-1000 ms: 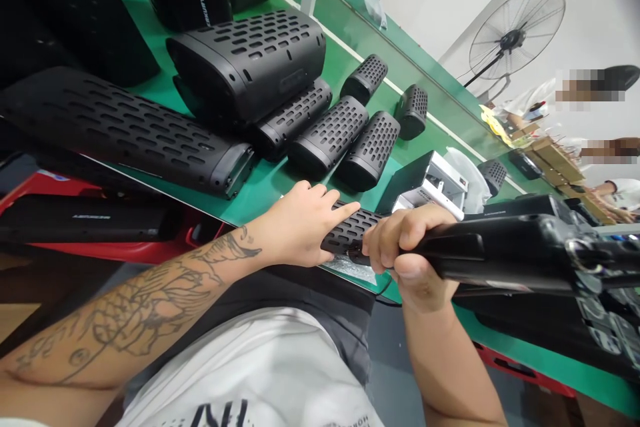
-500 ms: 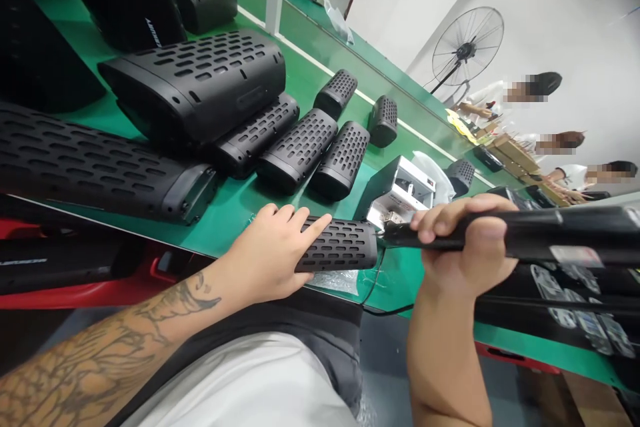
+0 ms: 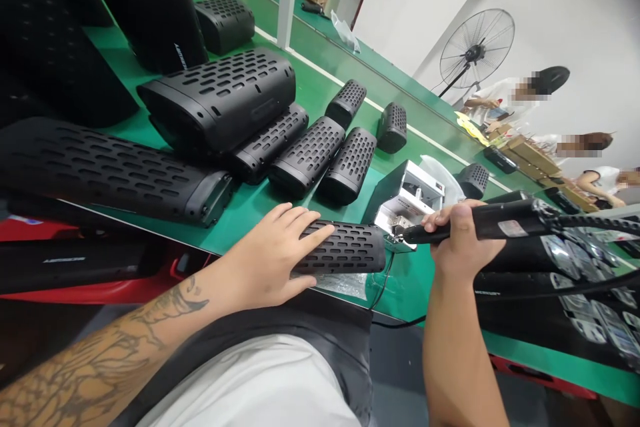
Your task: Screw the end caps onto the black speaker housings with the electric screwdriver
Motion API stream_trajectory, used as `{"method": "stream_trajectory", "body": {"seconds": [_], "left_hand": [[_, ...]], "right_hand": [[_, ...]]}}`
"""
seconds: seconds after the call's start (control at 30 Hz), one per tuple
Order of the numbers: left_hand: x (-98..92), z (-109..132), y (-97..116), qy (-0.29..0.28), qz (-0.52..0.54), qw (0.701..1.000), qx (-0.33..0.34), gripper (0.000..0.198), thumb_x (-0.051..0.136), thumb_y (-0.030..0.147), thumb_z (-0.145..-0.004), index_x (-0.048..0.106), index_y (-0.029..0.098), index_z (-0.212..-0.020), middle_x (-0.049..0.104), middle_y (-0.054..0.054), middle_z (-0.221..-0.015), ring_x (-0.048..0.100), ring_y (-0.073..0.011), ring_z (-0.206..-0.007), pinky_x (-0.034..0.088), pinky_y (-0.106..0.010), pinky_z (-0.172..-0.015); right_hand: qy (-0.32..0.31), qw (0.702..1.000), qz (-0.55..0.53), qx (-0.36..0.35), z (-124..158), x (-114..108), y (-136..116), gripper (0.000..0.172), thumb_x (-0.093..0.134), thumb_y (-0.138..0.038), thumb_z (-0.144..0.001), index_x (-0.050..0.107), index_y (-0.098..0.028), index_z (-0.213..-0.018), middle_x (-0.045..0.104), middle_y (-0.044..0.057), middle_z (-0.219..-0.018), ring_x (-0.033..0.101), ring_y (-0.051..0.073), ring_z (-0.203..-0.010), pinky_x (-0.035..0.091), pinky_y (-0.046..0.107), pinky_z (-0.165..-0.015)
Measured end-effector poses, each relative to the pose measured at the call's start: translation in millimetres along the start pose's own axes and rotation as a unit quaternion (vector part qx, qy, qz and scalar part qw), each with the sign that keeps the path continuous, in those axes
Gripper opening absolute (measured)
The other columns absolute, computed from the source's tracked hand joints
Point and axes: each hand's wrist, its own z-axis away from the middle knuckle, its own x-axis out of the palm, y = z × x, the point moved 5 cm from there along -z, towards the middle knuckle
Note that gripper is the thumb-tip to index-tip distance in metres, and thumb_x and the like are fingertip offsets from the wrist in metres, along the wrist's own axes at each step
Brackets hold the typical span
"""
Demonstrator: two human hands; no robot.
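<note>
My left hand point(image 3: 277, 253) lies over a black slotted case point(image 3: 345, 247) near the table's front edge, with the fingers on its top and the thumb along its near side. My right hand point(image 3: 463, 237) is closed around a black electric screwdriver point(image 3: 500, 221), held nearly level and pointing left. The screwdriver's tip is at the front of a small white-and-black screw feeder point(image 3: 407, 197), close to the case's right end. Whether the tip touches the feeder or a screw is too small to tell.
Several slotted black cases point(image 3: 307, 153) stand and lie on the green table point(image 3: 300, 203). One long case point(image 3: 110, 170) lies at the left. Black units with clear ends point(image 3: 545, 280) fill the right. Behind are a fan point(image 3: 475, 50) and several people at a bench.
My right hand has drawn the screwdriver's tip from the case's right end to the feeder's front, and the screwdriver's rear now points farther away. My left hand stays on the case.
</note>
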Motion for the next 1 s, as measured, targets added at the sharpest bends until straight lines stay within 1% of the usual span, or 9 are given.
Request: {"method": "stream_trajectory", "body": {"seconds": [0.1,0.27,0.33,0.4,0.5,0.6,0.7,0.83,1.0], "left_hand": [[-1.3,20.2,-13.9,0.051,0.055,0.997,-0.002,0.089,0.089,0.038,-0.099,0.051,0.025,-0.177,0.054,-0.025,-0.177,0.057,-0.0505,-0.163,0.046,-0.076,-0.137],[19.1,48.6,-41.7,0.048,0.161,0.979,-0.116,0.12,0.097,0.043,-0.094,0.026,0.035,-0.19,0.031,-0.019,-0.196,0.053,-0.0484,-0.17,0.057,-0.065,-0.136],[29.8,53.5,-47.6,0.048,0.198,0.97,-0.133,0.127,0.101,0.046,-0.09,0.023,0.035,-0.19,0.03,-0.019,-0.197,0.051,-0.0478,-0.173,0.055,-0.064,-0.139],[37.9,54.8,-50.4,0.067,0.225,0.964,-0.121,0.129,0.102,0.046,-0.089,0.022,0.035,-0.19,0.033,-0.019,-0.195,0.047,-0.0472,-0.176,0.05,-0.064,-0.143],[45.1,53.8,-51.9,0.108,0.252,0.958,-0.09,0.129,0.103,0.043,-0.088,0.024,0.034,-0.189,0.04,-0.021,-0.189,0.049,-0.0464,-0.175,0.049,-0.064,-0.144],[48.4,52.2,-51.6,0.125,0.268,0.952,-0.076,0.128,0.105,0.04,-0.084,0.027,0.033,-0.186,0.045,-0.021,-0.184,0.055,-0.0454,-0.169,0.052,-0.063,-0.141],[48.1,51.3,-49.9,0.13,0.272,0.951,-0.073,0.126,0.104,0.038,-0.084,0.029,0.03,-0.185,0.046,-0.022,-0.181,0.055,-0.0445,-0.169,0.051,-0.064,-0.141],[46.8,51.4,-49.6,0.129,0.284,0.947,-0.073,0.127,0.104,0.044,-0.084,0.03,0.029,-0.186,0.047,-0.024,-0.181,0.054,-0.0453,-0.17,0.048,-0.067,-0.142],[44.5,52.5,-50.8,0.125,0.31,0.941,-0.055,0.125,0.101,0.052,-0.087,0.03,0.028,-0.187,0.048,-0.025,-0.183,0.052,-0.0464,-0.172,0.048,-0.068,-0.141]], "right_hand": [[-0.011,1.0,-0.009,-0.008,1.9,1.9,-9.2,0.041,0.1,-0.046,-0.088,0.068,-0.021,-0.08,0.065,-0.006,-0.057,0.061,0.015,-0.042,0.061,0.033,-0.049],[-0.021,0.998,-0.048,-0.046,11.1,12.2,-49.1,0.031,0.096,-0.046,-0.09,0.074,-0.024,-0.092,0.069,-0.007,-0.061,0.061,0.015,-0.043,0.062,0.033,-0.05],[-0.072,0.992,-0.088,-0.047,21.5,26.4,-72.1,0.031,0.096,-0.051,-0.092,0.078,-0.026,-0.097,0.071,-0.007,-0.062,0.061,0.017,-0.043,0.063,0.035,-0.05],[-0.133,0.982,-0.131,-0.032,37.4,46.6,-94.7,0.031,0.096,-0.054,-0.095,0.081,-0.027,-0.1,0.072,-0.007,-0.063,0.061,0.017,-0.042,0.065,0.038,-0.051],[-0.169,0.972,-0.157,0.033,65.8,78.5,-114.5,0.032,0.093,-0.057,-0.101,0.078,-0.029,-0.097,0.069,-0.008,-0.065,0.06,0.015,-0.044,0.064,0.037,-0.057],[-0.222,0.956,-0.173,0.08,91.5,111.5,-115.3,0.038,0.092,-0.06,-0.103,0.072,-0.029,-0.093,0.069,-0.01,-0.067,0.062,0.013,-0.047,0.063,0.036,-0.061],[-0.258,0.937,-0.23,0.05,105.0,133.0,-107.8,0.041,0.095,-0.06,-0.098,0.07,-0.027,-0.095,0.067,-0.01,-0.068,0.06,0.012,-0.044,0.061,0.034,-0.056],[-0.284,0.934,-0.216,0.032,108.8,142.9,-96.0,0.042,0.093,-0.064,-0.099,0.07,-0.028,-0.096,0.067,-0.01,-0.067,0.062,0.013,-0.043,0.062,0.035,-0.053],[-0.29,0.935,-0.203,0.011,112.4,134.5,-99.9,0.041,0.097,-0.061,-0.097,0.075,-0.027,-0.101,0.073,-0.009,-0.073,0.066,0.015,-0.046,0.063,0.04,-0.058]]}}
